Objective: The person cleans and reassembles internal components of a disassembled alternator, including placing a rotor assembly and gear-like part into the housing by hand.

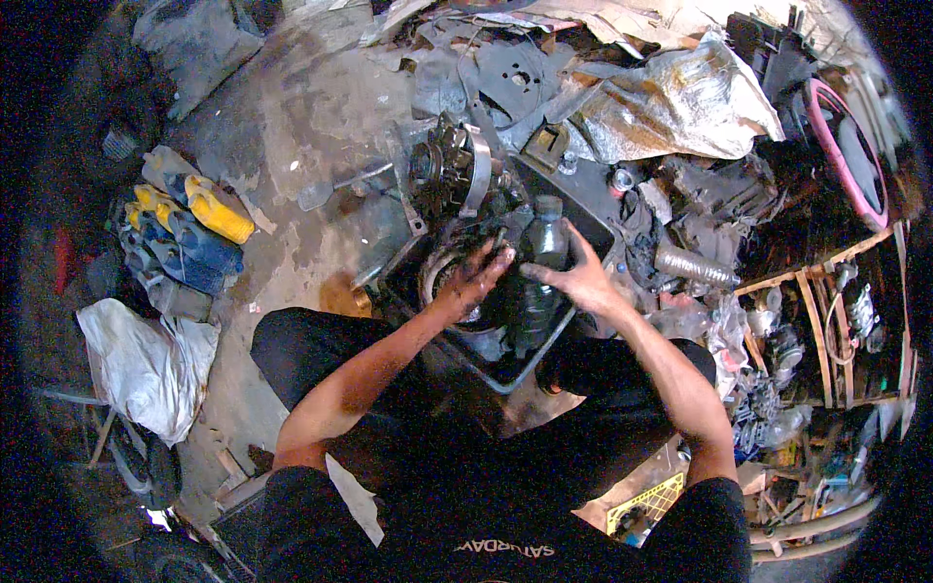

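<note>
A dark, see-through plastic bottle with a cap stands tilted in a black, grimy tray between my knees. My right hand is at the bottle's right side, its thumb across the front and its fingers along the far right edge. Left of the bottle, my left hand has its fingers stretched out over a greasy metal ring-shaped part and seems to hold nothing. Just beyond is a dark mechanical assembly with a curved metal band. The tray's bottom is mostly hidden.
Yellow-and-blue containers and a white sack lie at left. A silvery sheet and flat metal plates lie beyond the tray. On the right are a can, a clear bottle, a pink-rimmed oval and wooden slats.
</note>
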A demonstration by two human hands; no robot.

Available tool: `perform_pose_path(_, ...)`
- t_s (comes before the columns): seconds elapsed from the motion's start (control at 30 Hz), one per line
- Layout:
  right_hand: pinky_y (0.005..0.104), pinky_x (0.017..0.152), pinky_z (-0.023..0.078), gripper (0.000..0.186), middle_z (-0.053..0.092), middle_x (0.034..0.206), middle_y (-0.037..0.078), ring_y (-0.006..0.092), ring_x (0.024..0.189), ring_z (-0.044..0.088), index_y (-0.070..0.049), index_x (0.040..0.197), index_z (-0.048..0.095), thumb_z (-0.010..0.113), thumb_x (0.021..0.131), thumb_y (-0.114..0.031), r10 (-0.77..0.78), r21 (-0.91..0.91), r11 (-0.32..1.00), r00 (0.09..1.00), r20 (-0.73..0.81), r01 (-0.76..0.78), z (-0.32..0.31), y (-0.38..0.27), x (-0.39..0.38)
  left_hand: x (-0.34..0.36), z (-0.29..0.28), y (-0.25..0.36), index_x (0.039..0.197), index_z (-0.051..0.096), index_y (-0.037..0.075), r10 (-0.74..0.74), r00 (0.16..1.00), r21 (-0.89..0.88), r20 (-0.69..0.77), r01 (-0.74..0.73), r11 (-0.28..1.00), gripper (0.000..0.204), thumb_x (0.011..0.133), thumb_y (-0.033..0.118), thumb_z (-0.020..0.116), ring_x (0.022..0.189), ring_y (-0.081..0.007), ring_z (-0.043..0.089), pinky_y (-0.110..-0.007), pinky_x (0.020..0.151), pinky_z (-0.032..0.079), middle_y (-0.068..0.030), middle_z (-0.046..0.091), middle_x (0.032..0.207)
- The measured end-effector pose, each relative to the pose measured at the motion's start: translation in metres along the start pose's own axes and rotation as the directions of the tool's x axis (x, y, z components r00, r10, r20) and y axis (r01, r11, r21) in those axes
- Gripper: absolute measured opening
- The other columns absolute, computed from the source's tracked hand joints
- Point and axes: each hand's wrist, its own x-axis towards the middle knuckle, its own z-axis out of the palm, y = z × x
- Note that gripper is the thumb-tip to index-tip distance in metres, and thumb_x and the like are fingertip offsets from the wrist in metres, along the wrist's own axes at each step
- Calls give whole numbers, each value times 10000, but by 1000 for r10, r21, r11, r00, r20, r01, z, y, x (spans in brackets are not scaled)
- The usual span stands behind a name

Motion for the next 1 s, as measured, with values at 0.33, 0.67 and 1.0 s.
perform_pose_path(0.33,327,923,452,629,606,1129,96,190,1031,575,-2,1263,440,764,808,-292,80,414,910,989,-122,-23,68,10,5,-21,-41,35,1297,477,5,184,978,147,98,-197,969,734,749,397,767,1200,-291,508,-371,1039,391,-160,521,1302)
perform_pose_path(0.67,333,964,415,594,587,1172,82,200,1074,547,-42,1263,450,756,815,-283,14,561,822,982,-187,95,107,19,-6,-37,-33,68,1365,403,33,181,975,494,130,-222,841,1036,545,488,844,1223,-359,491,-416,1045,368,-208,523,1298)
perform_pose_path(1.0,437,993,442,474,570,1237,168,278,1102,568,-13,1300,448,402,978,-357,217,670,600,894,391,-438,60,2,-5,-36,-49,45,1359,345,30,217,964,153,155,-240,959,1012,566,341,892,1217,-226,461,-360,1050,344,-135,503,1291)
